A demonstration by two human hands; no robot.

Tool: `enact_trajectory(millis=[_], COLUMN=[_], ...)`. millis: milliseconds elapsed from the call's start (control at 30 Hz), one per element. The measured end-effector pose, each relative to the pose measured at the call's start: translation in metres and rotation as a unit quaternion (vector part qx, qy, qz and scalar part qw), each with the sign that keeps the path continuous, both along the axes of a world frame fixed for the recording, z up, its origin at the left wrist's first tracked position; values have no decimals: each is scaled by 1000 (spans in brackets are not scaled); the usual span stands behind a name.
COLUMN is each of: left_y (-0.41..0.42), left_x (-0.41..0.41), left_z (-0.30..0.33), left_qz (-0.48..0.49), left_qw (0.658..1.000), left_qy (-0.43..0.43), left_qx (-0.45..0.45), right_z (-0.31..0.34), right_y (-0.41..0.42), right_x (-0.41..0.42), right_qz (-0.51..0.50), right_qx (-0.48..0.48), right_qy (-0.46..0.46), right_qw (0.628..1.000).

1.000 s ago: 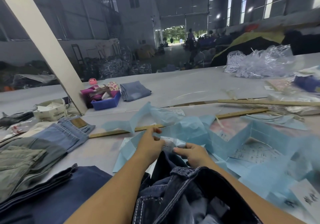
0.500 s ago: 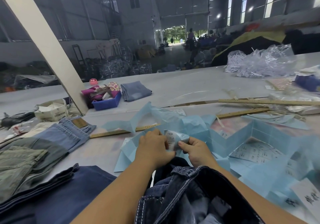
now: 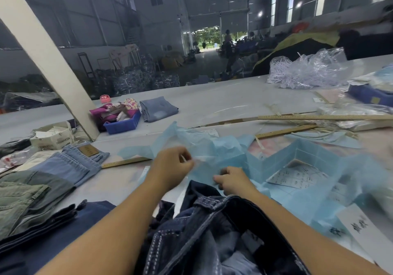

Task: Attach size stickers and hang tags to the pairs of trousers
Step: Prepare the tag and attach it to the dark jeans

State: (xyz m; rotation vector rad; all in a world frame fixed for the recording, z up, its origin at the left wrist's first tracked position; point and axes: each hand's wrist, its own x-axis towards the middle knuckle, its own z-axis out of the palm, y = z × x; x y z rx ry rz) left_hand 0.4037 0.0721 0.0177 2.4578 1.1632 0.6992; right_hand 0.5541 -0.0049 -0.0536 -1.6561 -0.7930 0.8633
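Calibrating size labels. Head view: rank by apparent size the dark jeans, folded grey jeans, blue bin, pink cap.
1. dark jeans, though closest to the camera
2. folded grey jeans and blue bin: look alike, not ranked
3. pink cap

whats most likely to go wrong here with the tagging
The left hand pinches something small and pale, blurred in this frame; it could slip into the loose blue tissue paper and be hard to find. The dark jeans sit bunched near the table edge and might slide off. The sticker sheets lie among crumpled paper, so a wrong size could get picked.
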Motion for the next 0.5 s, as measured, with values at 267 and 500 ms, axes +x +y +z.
enact_trajectory(millis=[267,500], left_y=[-119,-233], left_x=[67,134], left_z=[83,74], left_qz=[-131,-258], left_qw=[963,911], left_qy=[13,124], left_qx=[237,297], right_z=[80,100], right_y=[-122,-227], right_x=[57,107], right_qz=[11,-20], right_qx=[107,90], right_qy=[148,38], right_qw=[983,995])
